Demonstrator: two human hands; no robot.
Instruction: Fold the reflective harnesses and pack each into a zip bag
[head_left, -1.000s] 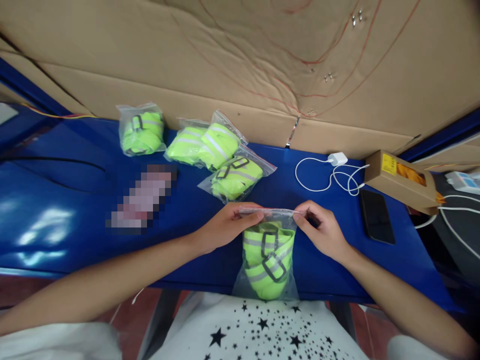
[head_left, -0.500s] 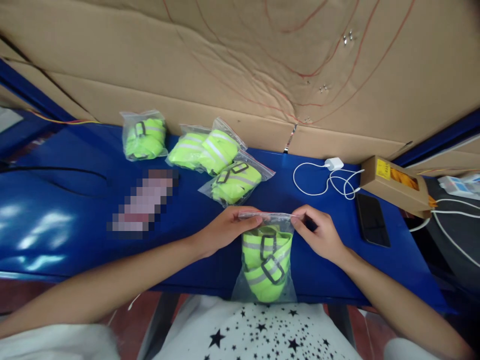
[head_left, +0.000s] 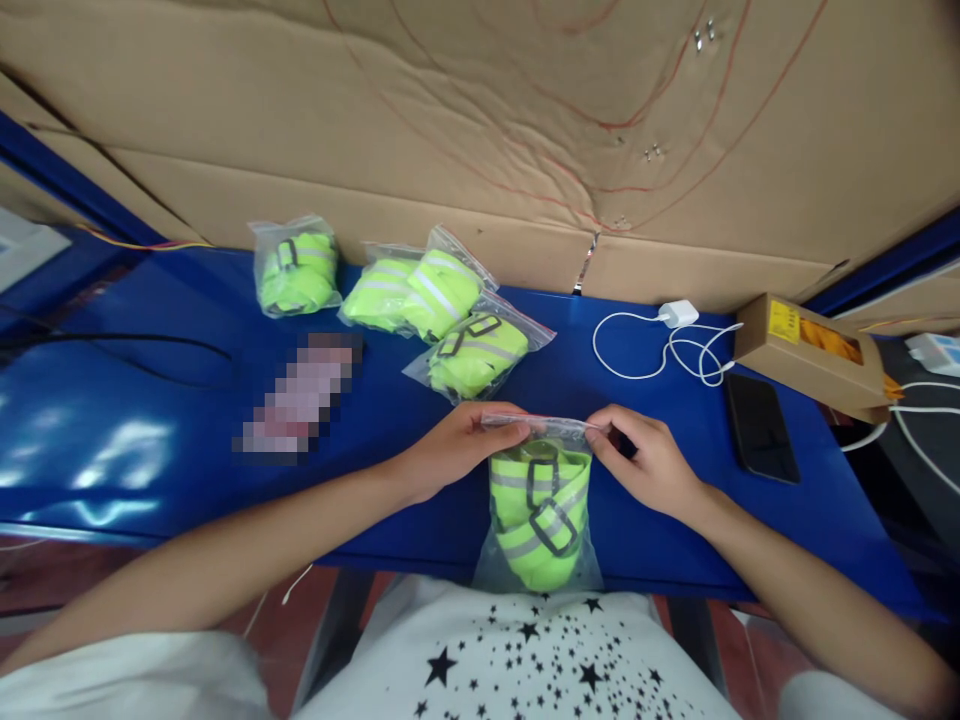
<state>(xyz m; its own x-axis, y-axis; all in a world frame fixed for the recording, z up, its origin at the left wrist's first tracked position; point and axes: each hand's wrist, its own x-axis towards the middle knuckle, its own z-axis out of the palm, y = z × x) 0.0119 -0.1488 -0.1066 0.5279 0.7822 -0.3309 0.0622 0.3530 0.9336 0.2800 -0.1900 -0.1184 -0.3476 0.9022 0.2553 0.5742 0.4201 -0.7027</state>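
A clear zip bag [head_left: 541, 520] holds a folded neon-green strap with grey stripes and two dark buckles, near the table's front edge. My left hand [head_left: 469, 447] pinches the top left of its red-lined zip edge, thumb in front. At the top right corner of the same edge, my right hand [head_left: 639, 455] is closed on the plastic with thumb and forefinger. Just beyond lies another bag of green strap [head_left: 480, 355], with two overlapping bags [head_left: 442, 290] behind it. One more bagged strap [head_left: 300, 272] lies farther left.
On the blue table [head_left: 420, 535] are a blurred-out object [head_left: 300, 395] at left, a white charger [head_left: 679, 314] with cable, a black phone [head_left: 762, 428] and a cardboard box [head_left: 814, 350] at right. A cardboard wall [head_left: 360, 120] stands behind.
The view has shifted slightly, so the table items appear a little farther right and higher. Both hands keep their grip on the bag's top edge, with little visible change.
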